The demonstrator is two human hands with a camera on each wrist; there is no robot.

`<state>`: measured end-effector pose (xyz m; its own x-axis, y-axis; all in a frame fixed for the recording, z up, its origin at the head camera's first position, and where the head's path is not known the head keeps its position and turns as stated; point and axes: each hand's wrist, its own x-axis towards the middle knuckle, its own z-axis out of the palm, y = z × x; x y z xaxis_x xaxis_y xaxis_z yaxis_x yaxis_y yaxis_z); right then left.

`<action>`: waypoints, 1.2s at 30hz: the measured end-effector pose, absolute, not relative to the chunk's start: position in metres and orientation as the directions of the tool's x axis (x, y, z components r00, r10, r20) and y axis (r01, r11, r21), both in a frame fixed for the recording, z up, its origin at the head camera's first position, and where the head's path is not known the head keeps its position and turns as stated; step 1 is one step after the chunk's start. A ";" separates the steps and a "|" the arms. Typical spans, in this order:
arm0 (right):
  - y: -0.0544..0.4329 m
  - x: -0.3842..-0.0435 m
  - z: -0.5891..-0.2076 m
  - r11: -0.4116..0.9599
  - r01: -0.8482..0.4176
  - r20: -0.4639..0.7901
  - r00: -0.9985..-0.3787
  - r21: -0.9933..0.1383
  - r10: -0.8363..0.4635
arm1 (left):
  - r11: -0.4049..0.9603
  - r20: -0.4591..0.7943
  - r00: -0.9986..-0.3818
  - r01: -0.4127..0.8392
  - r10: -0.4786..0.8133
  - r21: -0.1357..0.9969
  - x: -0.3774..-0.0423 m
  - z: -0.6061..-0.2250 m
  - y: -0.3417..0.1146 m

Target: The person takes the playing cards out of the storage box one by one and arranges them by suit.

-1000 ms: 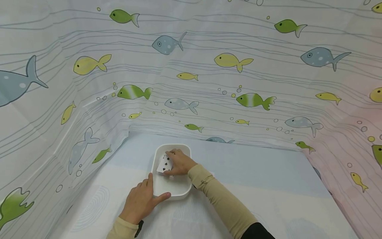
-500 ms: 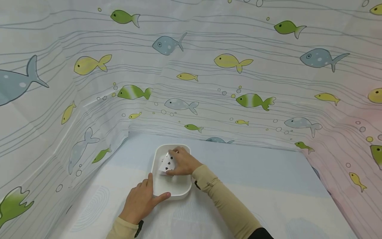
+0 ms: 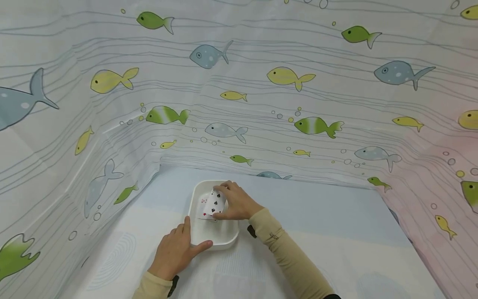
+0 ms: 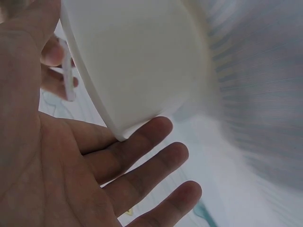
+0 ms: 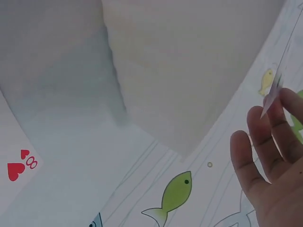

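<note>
While L hand (image 3: 174, 248) rests on white tray (image 3: 213, 234), fingers extended, R hand (image 3: 237, 202), half-curled, pinches spade card (image 3: 215, 202) betw. thumb + fingers over tray; red-suit card (image 3: 203, 207) shows past its L edge. Step prob. = card pickup; next move likely needs firm pinch, clear of tray.

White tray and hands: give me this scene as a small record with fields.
Tray: white, on a pale tabletop
Left hand: touches the tray's near left corner
Right hand: pinches a spades card over the tray
Red-marked card: partly hidden by the spades card, rank unclear
Eight of hearts: at the left edge of the right wrist view
Backdrop: sheet printed with fish
</note>
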<state>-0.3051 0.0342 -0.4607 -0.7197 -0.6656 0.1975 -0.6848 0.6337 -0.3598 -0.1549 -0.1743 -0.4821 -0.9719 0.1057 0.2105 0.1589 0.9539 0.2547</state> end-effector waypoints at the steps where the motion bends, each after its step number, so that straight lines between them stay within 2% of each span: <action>1: 0.035 -0.303 -0.459 0.630 -0.686 0.203 -0.719 -0.365 -0.665 | 0.954 0.212 -0.971 0.159 0.105 0.253 -0.155 -0.482 -0.174; 5: 0.040 -0.296 -0.456 0.621 -0.685 0.216 -0.719 -0.382 -0.660 | 0.954 0.202 -0.974 0.154 0.103 0.257 -0.154 -0.481 -0.175; 16: 0.068 -0.289 -0.451 0.610 -0.722 0.236 -0.687 -0.326 -0.687 | 0.959 0.182 -0.979 0.141 0.097 0.248 -0.155 -0.481 -0.174; 29: 0.119 -0.276 -0.443 0.604 -0.739 0.334 -0.674 -0.298 -0.659 | 0.954 0.175 -0.982 0.124 0.077 0.274 -0.155 -0.482 -0.175; 36: 0.143 -0.269 -0.454 0.628 -0.720 0.345 -0.693 -0.296 -0.632 | 0.948 0.187 -0.979 0.129 0.076 0.292 -0.155 -0.483 -0.174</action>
<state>-0.2691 0.1426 -0.4536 -0.6935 -0.6325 0.3451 -0.7199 0.6278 -0.2959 -0.1547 -0.1745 -0.4829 -0.9794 0.0757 0.1872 0.1290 0.9477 0.2919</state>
